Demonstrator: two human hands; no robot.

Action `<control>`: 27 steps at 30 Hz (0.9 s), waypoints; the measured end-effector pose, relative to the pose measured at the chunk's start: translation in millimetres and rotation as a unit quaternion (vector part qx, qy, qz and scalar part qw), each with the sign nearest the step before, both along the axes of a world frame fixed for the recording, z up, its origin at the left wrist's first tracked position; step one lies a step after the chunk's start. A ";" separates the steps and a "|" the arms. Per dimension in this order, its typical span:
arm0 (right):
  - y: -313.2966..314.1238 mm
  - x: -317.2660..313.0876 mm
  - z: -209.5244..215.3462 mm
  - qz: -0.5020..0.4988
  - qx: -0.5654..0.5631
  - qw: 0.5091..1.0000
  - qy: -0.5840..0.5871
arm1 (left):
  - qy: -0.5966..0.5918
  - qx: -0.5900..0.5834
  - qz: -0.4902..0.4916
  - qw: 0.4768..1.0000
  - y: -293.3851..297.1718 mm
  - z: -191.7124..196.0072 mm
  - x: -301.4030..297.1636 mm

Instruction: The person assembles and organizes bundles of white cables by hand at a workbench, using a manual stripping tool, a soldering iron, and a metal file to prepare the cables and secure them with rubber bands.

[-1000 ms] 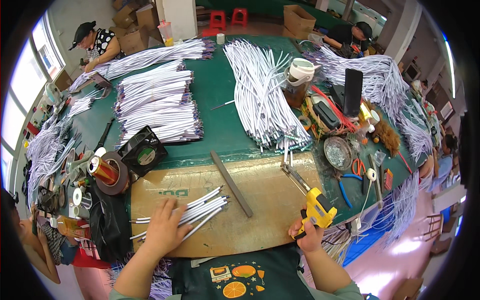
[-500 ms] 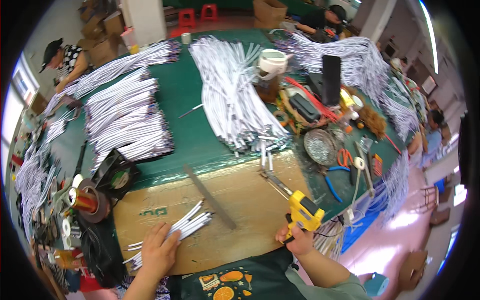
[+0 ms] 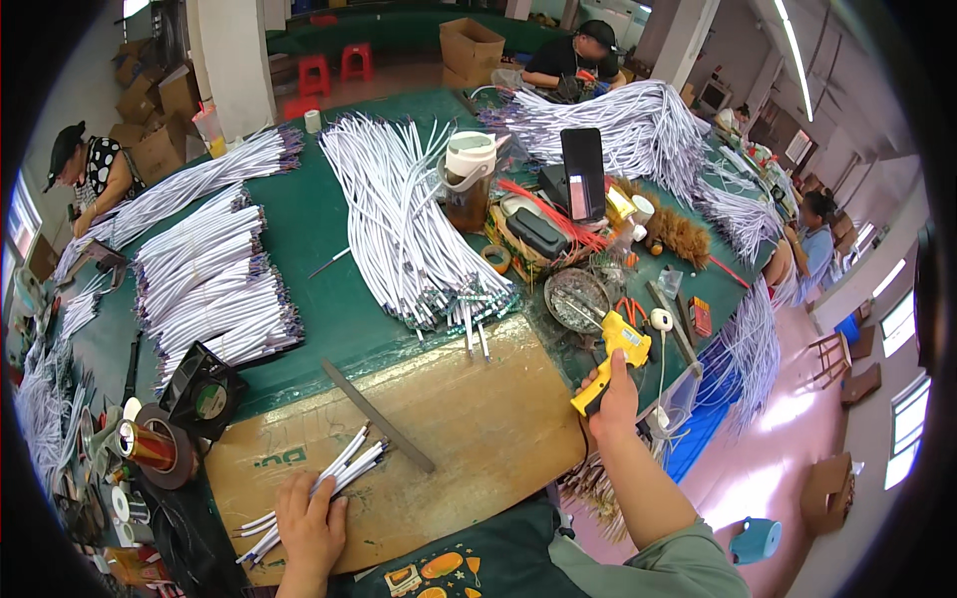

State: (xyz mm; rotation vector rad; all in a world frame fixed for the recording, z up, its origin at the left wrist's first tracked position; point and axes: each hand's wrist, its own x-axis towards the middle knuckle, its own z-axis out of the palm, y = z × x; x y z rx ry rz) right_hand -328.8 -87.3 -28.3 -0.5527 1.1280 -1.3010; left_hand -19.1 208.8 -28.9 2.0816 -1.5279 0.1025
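My left hand (image 3: 309, 518) lies flat on a small bundle of white cables (image 3: 317, 488) at the near left of the brown cardboard mat (image 3: 459, 419). My right hand (image 3: 610, 397) grips a yellow soldering gun (image 3: 612, 354) by its handle, raised over the right edge of the mat beside a round metal dish (image 3: 576, 297). A grey metal ruler (image 3: 377, 415) lies slanted across the mat between the two hands.
Large heaps of white cables (image 3: 404, 219) cover the green table (image 3: 319, 289). A small black fan (image 3: 202, 394) and a copper wire spool (image 3: 148, 447) stand at left. A white-lidded jar (image 3: 469, 179), an upright phone (image 3: 583, 171), pliers and tape clutter the right. Other people work at the far edges.
My right hand has carried the yellow soldering gun up and to the right, off the mat toward the metal dish. My left hand stays on the cable bundle. The view has tilted.
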 end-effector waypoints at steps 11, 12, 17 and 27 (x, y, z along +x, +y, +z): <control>1.8 -23.9 -18.7 0.042 -0.037 0.998 0.030 | 0.003 -0.022 -0.015 1.000 3.5 3.8 6.8; 6.2 -35.3 -19.6 0.065 -0.059 0.995 0.041 | 0.010 -0.017 -0.024 1.000 -3.1 8.0 7.9; 44.8 -31.9 11.6 0.040 -0.095 0.960 0.260 | 0.031 -0.042 -0.018 0.998 -32.2 28.4 15.0; 52.9 70.3 71.3 0.270 -0.369 0.810 0.366 | 0.171 -0.129 -0.023 0.976 -60.7 -5.4 33.0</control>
